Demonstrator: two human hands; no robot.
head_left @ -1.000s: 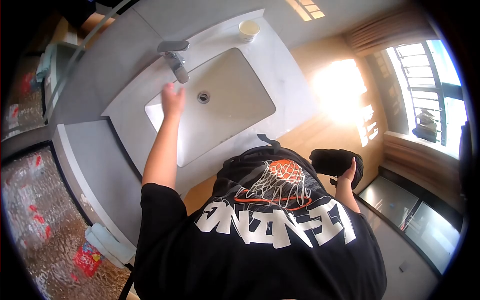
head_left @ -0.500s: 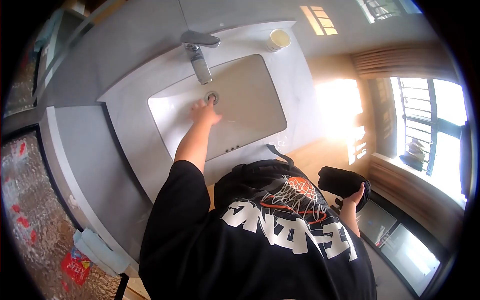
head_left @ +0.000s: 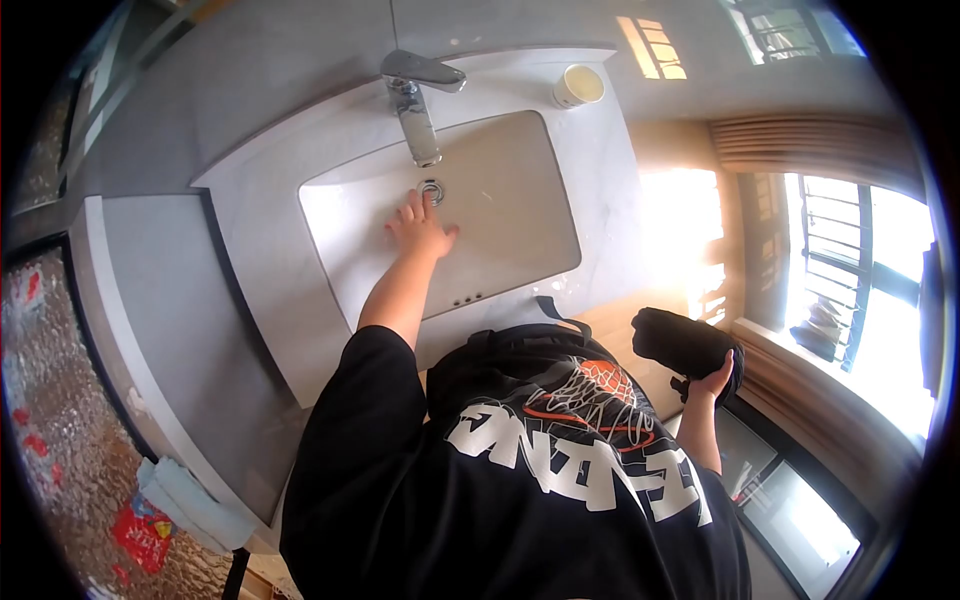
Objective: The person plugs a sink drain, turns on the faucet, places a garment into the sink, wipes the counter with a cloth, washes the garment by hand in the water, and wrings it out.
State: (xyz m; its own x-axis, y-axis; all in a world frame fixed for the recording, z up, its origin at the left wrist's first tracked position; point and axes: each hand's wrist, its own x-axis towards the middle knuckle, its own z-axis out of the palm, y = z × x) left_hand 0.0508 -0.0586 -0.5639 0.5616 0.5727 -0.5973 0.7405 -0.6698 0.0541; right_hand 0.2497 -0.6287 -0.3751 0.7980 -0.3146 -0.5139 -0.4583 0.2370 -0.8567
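My left hand (head_left: 423,230) is in the white sink (head_left: 515,215), its fingers spread. One fingertip is at the near rim of the round metal drain (head_left: 431,191), and the hand holds nothing. Above the drain stands a chrome faucet (head_left: 412,112). Off to the right, my right hand (head_left: 718,377) grips one end of a soft black bundle (head_left: 680,343), which looks like rolled fabric. It is held away from the sink, and its exact kind cannot be made out.
A paper cup (head_left: 579,87) stands on the countertop's back right corner. A light blue cloth (head_left: 195,502) and a red packet (head_left: 142,535) are at the lower left. Sunlight enters through a barred window (head_left: 840,260) on the right.
The left hand has drawn back slightly from the drain, its finger now at the rim rather than over the opening. The right hand keeps hold of the black bundle.
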